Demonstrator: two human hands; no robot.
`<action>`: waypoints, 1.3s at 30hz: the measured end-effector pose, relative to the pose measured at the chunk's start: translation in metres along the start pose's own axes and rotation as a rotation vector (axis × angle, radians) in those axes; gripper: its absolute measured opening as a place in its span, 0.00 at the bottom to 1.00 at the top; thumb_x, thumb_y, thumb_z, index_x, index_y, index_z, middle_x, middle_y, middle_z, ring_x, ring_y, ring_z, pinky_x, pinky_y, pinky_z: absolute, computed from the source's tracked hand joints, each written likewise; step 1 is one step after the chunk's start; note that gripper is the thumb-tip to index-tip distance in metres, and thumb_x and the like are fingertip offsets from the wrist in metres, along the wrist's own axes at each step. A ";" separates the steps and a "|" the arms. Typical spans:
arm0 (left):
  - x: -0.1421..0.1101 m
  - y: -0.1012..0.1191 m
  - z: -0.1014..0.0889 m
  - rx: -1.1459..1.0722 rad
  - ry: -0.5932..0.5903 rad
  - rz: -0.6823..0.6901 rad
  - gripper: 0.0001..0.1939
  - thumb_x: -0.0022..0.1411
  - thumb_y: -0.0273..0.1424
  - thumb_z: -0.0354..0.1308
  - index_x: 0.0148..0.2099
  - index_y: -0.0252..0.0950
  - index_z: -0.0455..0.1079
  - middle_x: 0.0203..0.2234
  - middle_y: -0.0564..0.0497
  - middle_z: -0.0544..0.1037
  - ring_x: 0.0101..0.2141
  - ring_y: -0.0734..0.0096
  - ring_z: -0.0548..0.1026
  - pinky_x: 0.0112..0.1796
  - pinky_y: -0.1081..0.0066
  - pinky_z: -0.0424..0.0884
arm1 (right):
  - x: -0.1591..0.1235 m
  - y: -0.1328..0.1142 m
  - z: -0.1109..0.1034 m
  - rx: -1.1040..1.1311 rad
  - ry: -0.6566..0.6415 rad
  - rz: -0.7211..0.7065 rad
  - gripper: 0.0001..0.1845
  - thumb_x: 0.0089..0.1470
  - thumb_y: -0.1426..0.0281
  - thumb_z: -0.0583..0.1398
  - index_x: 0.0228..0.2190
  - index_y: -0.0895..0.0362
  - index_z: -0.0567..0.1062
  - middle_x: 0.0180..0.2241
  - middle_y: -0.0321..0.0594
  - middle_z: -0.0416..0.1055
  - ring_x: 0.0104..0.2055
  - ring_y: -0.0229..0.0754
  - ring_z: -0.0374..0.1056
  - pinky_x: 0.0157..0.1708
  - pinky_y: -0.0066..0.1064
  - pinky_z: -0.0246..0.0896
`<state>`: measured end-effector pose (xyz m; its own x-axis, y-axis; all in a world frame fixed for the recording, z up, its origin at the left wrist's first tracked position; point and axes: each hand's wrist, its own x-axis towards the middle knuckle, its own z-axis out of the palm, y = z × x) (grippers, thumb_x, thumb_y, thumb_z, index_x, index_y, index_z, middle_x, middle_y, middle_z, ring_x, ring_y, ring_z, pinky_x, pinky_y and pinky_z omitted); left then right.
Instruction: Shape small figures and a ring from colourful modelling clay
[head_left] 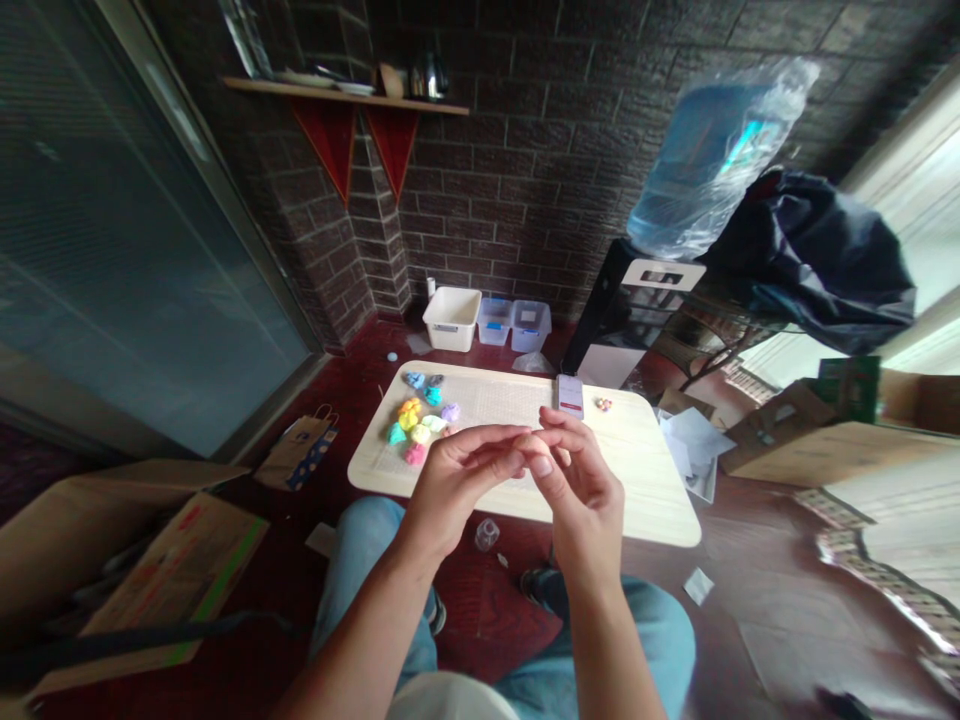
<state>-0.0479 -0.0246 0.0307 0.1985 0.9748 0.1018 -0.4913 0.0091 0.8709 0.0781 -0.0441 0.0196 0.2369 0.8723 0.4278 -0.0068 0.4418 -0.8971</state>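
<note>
Above the low cream table [637, 480], my left hand [469, 470] and my right hand [581, 480] meet at the fingertips. Both are closed in a pinch around the same spot. Whatever small thing sits between the fingers is hidden or too close to skin tone to name. Beyond my left hand lie several soft lumps that look like modelling clay, among them an orange lump [409, 410], a pink lump [415, 454], a green lump [396, 434] and a lilac lump [450, 412]. A small multicoloured ball [603, 404] rests on the table's right side.
A phone [570, 396] lies at the table's far edge. Behind stand a white bin [452, 320], clear blue-tinted boxes [530, 325] and a water dispenser [626, 310]. Cardboard boxes [165, 580] flank me left and right. On the floor below is a small clear container [487, 534].
</note>
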 end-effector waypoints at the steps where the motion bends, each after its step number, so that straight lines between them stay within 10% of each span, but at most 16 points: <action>1: 0.000 0.000 0.000 -0.019 0.007 -0.011 0.09 0.54 0.29 0.68 0.40 0.40 0.80 0.35 0.50 0.84 0.36 0.72 0.80 0.39 0.74 0.75 | 0.000 0.001 0.000 0.008 -0.001 0.003 0.08 0.53 0.68 0.65 0.38 0.50 0.77 0.50 0.41 0.68 0.57 0.50 0.62 0.57 0.49 0.55; 27: -0.005 0.001 0.002 -0.104 -0.033 -0.126 0.11 0.54 0.31 0.68 0.42 0.37 0.75 0.35 0.50 0.82 0.38 0.66 0.79 0.40 0.66 0.76 | 0.000 -0.004 0.000 -0.142 0.023 -0.085 0.06 0.54 0.68 0.64 0.37 0.49 0.78 0.50 0.41 0.68 0.58 0.49 0.61 0.58 0.49 0.55; 39: -0.002 0.006 0.000 0.223 0.041 0.071 0.12 0.57 0.34 0.66 0.44 0.39 0.77 0.41 0.49 0.81 0.41 0.67 0.77 0.37 0.75 0.71 | 0.002 -0.005 -0.003 -0.203 0.000 -0.093 0.05 0.54 0.68 0.64 0.35 0.50 0.79 0.51 0.41 0.67 0.57 0.49 0.61 0.58 0.49 0.54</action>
<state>-0.0514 -0.0264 0.0353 0.1332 0.9795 0.1509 -0.3026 -0.1048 0.9473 0.0811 -0.0456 0.0247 0.2278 0.8295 0.5099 0.2112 0.4691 -0.8575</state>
